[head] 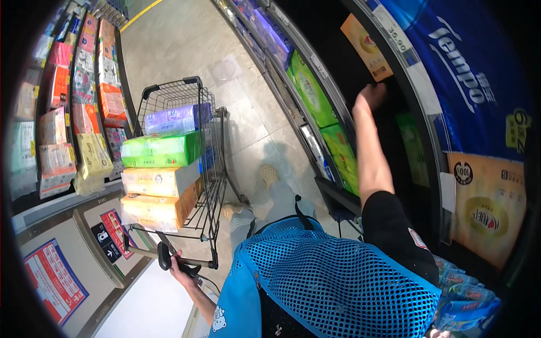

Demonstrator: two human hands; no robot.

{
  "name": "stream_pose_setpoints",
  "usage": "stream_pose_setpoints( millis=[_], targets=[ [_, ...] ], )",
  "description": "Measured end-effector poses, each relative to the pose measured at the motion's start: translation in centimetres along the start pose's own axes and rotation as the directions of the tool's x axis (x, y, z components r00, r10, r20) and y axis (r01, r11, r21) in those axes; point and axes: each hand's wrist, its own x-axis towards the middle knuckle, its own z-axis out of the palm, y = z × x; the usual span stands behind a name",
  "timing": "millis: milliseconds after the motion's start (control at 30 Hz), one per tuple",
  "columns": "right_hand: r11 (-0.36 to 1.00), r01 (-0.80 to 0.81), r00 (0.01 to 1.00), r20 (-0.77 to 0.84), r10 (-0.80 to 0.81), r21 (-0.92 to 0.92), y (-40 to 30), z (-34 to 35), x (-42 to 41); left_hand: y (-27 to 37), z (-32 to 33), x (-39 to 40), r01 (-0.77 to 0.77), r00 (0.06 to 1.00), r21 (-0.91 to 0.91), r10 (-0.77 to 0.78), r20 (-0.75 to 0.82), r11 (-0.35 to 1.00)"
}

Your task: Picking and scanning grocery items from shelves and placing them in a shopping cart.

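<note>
My left hand is closed around the handle bar of a wire shopping cart, beside a black plastic piece. Inside the cart, a purple tissue pack, a green tissue pack and two orange tissue packs lie in a row. On the other side, my right arm stretches into a dark shelf bay. There my right hand, blurred, is just below an orange tissue pack. Whether its fingers touch the pack cannot be made out.
Green packs line a lower shelf on the right. A large blue Tempo pack and an orange pack face me at far right. Stocked shelves border the aisle's left. A blue mesh bag covers my front.
</note>
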Motion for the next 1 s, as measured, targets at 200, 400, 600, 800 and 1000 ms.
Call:
stream_pose_setpoints(
  millis=[200, 400, 600, 800, 1000],
  targets=[
    [0.907, -0.010, 0.859, 0.468, -0.208, 0.421, -7.4, -9.3, -25.9, 0.5, 0.2, -0.2, 0.006, 0.997, -0.032, -0.004, 0.073, 0.999],
    [0.834, -0.522, 0.327, 0.945, 0.003, 0.178, -12.2, -19.5, -44.7, 0.1, -1.8, -0.6, -0.158, 0.957, 0.082, 0.132, 0.260, 0.984],
    [0.919, -0.032, 0.023, 0.920, -0.391, 0.392, -16.2, -25.7, -49.2, -1.3, -4.5, 1.7, -0.363, 0.893, 0.528, 0.124, 0.434, 0.768],
    [0.619, 0.486, -0.263, 0.779, -0.569, 0.616, -16.1, -31.0, -58.3, -0.5, -7.0, 2.0, -0.642, 0.743, 0.477, 0.336, 0.578, 0.600],
    [0.589, 0.552, -0.244, 0.790, -0.563, 0.590, -15.7, -31.8, -59.4, 0.4, -7.6, 2.6, -0.736, 0.648, 0.427, 0.365, 0.669, 0.525]
  ],
)
